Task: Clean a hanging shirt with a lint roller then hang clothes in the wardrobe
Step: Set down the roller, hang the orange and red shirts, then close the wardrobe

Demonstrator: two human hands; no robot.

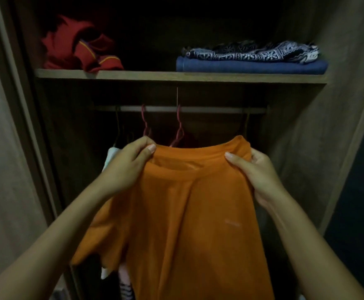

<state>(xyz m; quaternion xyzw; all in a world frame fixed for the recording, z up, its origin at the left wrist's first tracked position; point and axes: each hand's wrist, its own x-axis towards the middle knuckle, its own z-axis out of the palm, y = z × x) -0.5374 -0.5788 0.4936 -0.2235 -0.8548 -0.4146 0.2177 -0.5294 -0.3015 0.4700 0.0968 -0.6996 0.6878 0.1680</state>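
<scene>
We held the orange shirt (189, 213) up before the wardrobe rail (198, 109), left hand (131, 167) and right hand (261, 176) each pinching its collar; no lint roller showed, and by our judgement the hanging remained undone.

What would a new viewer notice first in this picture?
First, the orange shirt in the centre, gripped at the collar by the left hand and the right hand. Behind it is the wardrobe rail with pink hangers; the shelf above carries red clothes at left.
</scene>
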